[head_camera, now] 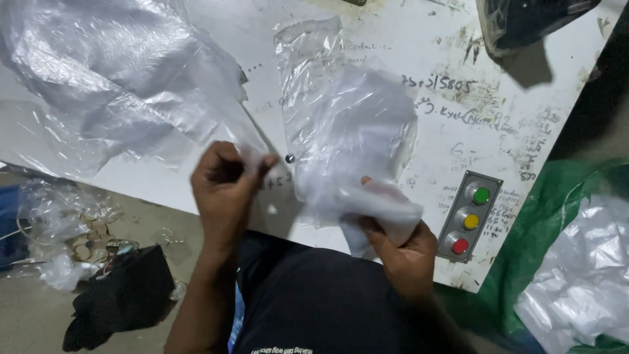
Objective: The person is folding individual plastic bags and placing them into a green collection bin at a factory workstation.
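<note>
Over a white, scuffed and scribbled-on surface (406,39), seen from above, a person in a dark shirt works with both hands on thin plastic. The right hand (403,252) is clenched around the bunched lower end of a crumpled, clear plastic bag (357,137), thumb pressed on top of the gathered film; the rest of the bag rises away from the body and drapes over the surface, so the grip seems to serve to keep the limp film gathered and steady. The left hand (226,190) is raised just beside it, wrist bent, fingertips pinched together at the edge of a large rumpled sheet of clear plastic (111,85) that spreads over the left of the surface; what the pinch closes on is too small to make out. A small dark round stud (289,158) sits between the two hands. Near the right edge, a grey panel with green, yellow and red round buttons (470,216) is set into the surface. A green sack holding more clear plastic (576,275) stands lower right, and a black cloth bundle (124,295) lies on the floor, lower left.
</note>
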